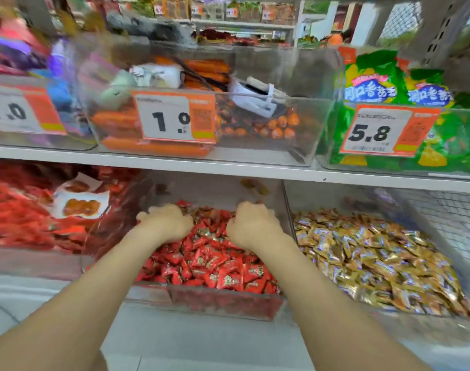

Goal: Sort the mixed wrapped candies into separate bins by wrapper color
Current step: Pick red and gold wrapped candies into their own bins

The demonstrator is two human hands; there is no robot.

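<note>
A white shelf board [175, 163] spans the scene. A grey perforated upright [442, 30] rises far right; more shelving [241, 22] stands beyond.

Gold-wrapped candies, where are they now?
Head view, lower right: the gold-wrapped candies lie heaped directly right of the red candies and the right hand, below the 5.8 price tag.

- The white upper shelf board [201, 167] caps my reach overhead.
- Open room lies between it and the heaped red wrapped candies [215, 263].
- A clear plastic wall [288, 210] blocks passage to the gold wrapped candies [375, 258].
</note>
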